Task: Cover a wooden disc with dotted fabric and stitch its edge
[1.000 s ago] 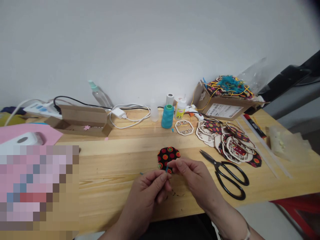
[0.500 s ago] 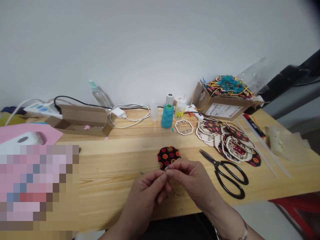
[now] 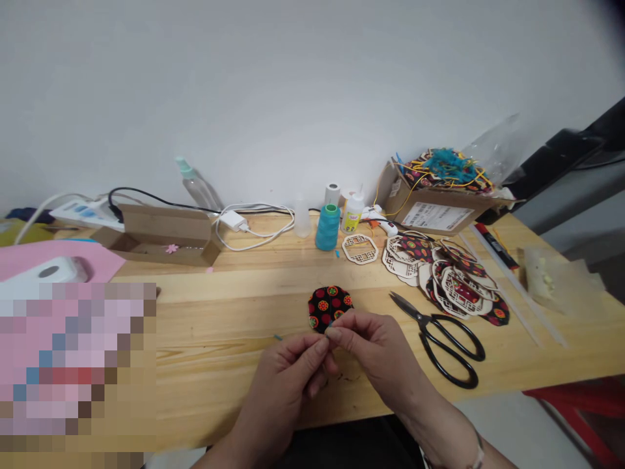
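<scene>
My left hand (image 3: 290, 374) and my right hand (image 3: 381, 355) meet low in the middle of the view, fingertips almost touching. Each is closed in a pinch on a thin teal thread (image 3: 278, 337). One short end of it pokes out by the left knuckles, another bit shows at the right fingertips; the rest is hidden by the fingers. Just beyond them lies a black rounded fabric piece (image 3: 328, 305) with red and orange flower prints, its near edge covered by my right hand. Black-handled scissors (image 3: 424, 320) rest to the right, apart from the hand.
A teal thread cone (image 3: 327, 228) stands at the back beside a glue bottle (image 3: 351, 213). Pale lattice frames (image 3: 360, 249) and a heap of patterned pieces (image 3: 456, 286) lie to the right, before a full cardboard box (image 3: 434, 212). An open brown box (image 3: 166, 225) is at left.
My hands stay pinched together and have shifted very slightly. Less of the teal thread shows above the right fingertips. The other things on the table have not moved.
</scene>
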The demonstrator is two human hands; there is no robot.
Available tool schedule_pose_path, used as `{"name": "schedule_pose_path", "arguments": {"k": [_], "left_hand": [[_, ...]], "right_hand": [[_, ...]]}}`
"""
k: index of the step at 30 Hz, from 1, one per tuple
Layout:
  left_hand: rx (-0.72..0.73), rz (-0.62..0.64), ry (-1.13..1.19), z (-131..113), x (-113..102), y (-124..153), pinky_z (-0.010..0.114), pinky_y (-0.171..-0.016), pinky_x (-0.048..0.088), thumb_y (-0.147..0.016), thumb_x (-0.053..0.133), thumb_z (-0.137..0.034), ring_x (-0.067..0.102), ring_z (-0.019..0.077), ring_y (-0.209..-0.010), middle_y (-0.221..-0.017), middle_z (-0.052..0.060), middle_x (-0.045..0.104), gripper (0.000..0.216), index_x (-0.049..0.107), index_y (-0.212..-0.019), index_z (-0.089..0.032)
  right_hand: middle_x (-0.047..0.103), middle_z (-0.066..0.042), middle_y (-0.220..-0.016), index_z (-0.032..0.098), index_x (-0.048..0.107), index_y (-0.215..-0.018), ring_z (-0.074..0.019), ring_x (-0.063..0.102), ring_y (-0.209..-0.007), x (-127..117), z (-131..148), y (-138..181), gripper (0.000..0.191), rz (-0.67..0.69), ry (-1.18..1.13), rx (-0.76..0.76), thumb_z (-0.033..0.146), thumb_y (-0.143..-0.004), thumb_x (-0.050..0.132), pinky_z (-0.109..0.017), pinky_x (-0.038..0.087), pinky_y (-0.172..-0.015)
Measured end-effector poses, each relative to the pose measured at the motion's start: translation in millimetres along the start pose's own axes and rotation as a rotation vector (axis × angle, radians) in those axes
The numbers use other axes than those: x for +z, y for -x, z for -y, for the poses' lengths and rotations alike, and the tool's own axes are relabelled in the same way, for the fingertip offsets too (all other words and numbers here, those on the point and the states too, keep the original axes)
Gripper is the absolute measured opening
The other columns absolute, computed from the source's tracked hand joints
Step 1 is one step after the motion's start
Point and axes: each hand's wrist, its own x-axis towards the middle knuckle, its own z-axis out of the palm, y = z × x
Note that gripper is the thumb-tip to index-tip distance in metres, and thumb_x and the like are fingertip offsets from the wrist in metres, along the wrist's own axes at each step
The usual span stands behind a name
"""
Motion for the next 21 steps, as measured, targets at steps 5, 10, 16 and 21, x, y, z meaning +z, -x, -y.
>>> {"name": "schedule_pose_path", "arguments": {"k": [5,10,16,21], "left_hand": [[0.002,-0.007,-0.023,-0.2,0.3,0.0,0.022,-0.046,0.021,-0.081,0.057,-0.035,0.03,0.007,-0.044,-0.046,-0.005,0.044,0.03,0.063,-0.061,-0.015],[0.006,-0.009,-0.011,0.2,0.8,-0.8,0.022,-0.047,0.022,-0.081,0.057,-0.033,0.032,0.0066,-0.044,-0.047,-0.004,0.046,0.028,0.063,-0.061,-0.015],[0.008,-0.005,0.036,-2.1,2.4,0.6,0.021,-0.045,0.021,-0.08,0.059,-0.032,0.029,0.0057,-0.043,-0.048,-0.005,0.047,0.026,0.062,-0.06,-0.015],[0.009,-0.008,0.023,-4.1,2.7,-0.4,0.02,-0.045,0.021,-0.08,0.059,-0.031,0.03,0.0048,-0.042,-0.05,-0.005,0.049,0.027,0.061,-0.059,-0.014]], "right_hand": [[0.062,0.001,-0.059,0.016,0.066,-0.062,-0.0121,0.052,-0.06,0.3,-1.7,-0.4,0.013,-0.009,-0.016,-0.01,0.026,-0.069,0.063,-0.025,0.041,-0.06],[0.063,0.001,-0.059,0.016,0.066,-0.061,-0.0122,0.054,-0.06,-0.5,-3.6,-1.1,0.013,-0.023,-0.018,-0.016,0.025,-0.07,0.063,-0.024,0.041,-0.062],[0.067,-0.001,-0.065,0.016,0.071,-0.07,-0.0142,0.059,-0.067,-4.9,-1.1,-1.8,0.021,-0.062,0.021,-0.033,0.033,-0.076,0.059,-0.025,0.043,-0.067],[0.071,-0.002,-0.075,0.019,0.073,-0.075,-0.0165,0.061,-0.077,-8.2,-2.9,-2.0,0.015,0.027,0.021,-0.038,0.03,-0.073,0.063,-0.028,0.044,-0.076]]}}
